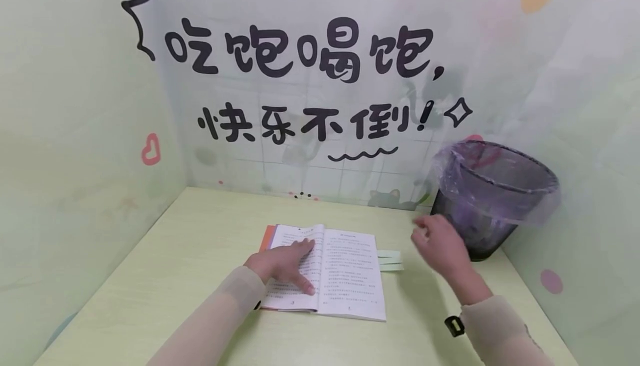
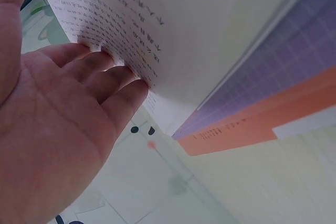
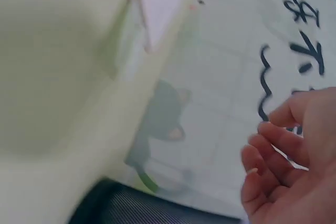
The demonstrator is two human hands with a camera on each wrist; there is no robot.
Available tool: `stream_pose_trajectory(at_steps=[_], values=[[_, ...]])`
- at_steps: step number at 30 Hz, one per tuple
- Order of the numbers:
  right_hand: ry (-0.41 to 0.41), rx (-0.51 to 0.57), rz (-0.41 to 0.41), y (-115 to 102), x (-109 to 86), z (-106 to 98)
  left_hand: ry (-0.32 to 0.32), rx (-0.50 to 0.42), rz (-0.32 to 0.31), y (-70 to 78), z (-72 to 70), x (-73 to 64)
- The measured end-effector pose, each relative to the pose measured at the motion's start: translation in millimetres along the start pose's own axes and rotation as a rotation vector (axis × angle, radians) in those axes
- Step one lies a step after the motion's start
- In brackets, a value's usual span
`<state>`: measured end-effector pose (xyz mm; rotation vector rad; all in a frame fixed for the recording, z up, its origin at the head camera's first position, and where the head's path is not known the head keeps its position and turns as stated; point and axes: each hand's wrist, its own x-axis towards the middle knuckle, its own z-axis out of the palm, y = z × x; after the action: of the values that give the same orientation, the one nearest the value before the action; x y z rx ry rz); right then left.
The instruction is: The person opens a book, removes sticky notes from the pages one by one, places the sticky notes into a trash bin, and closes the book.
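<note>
An open book (image 1: 350,277) lies on the table, printed pages facing up. My left hand (image 1: 287,266) rests on its left page with thumb and fingers spread. Up close in the left wrist view, the fingertips (image 2: 139,87) press the printed page (image 2: 121,19), and the book's purple sheet and orange cover (image 2: 231,135) show beneath. Pale green paper strips (image 1: 391,260) stick out past the book's right edge. To the right of them, my right hand (image 1: 440,244) is raised above the table, fingers loosely bent and nothing visible between them. The right wrist view shows the same hand (image 3: 294,161).
Beyond my right hand stands a black mesh trash bin (image 1: 495,199) lined with a thin purple bag (image 1: 530,205). Printed sheeting with large black characters (image 1: 300,77) forms the back wall, and similar sheeting rises on both sides of the table (image 1: 165,244).
</note>
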<state>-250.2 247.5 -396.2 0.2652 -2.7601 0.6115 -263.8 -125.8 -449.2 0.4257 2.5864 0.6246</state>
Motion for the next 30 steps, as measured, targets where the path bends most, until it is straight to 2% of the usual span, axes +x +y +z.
stream_pose_trajectory(at_steps=[2, 5, 10, 17, 23, 30], values=[[-0.110, -0.022, 0.015, -5.1, -9.6, 17.9, 0.002, -0.002, 0.000, 0.1, -0.2, -0.7], [-0.225, -0.072, 0.035, -14.1, -24.8, 41.8, 0.002, 0.002, 0.003, -0.3, 0.4, 0.0], [-0.318, -0.143, 0.052, -24.2, -39.4, 64.4, 0.000, 0.008, 0.001, -1.1, 1.5, 2.5], [-0.351, -0.149, 0.066, -33.7, -45.8, 73.8, 0.000, -0.004, -0.005, -0.8, 0.9, 1.9], [-0.331, -0.136, 0.066, -40.1, -48.6, 74.2, -0.005, -0.005, -0.018, -0.3, 1.0, 1.3], [-0.311, -0.258, 0.052, -45.0, -51.5, 78.3, -0.005, -0.009, -0.017, -0.9, 1.1, 1.4]])
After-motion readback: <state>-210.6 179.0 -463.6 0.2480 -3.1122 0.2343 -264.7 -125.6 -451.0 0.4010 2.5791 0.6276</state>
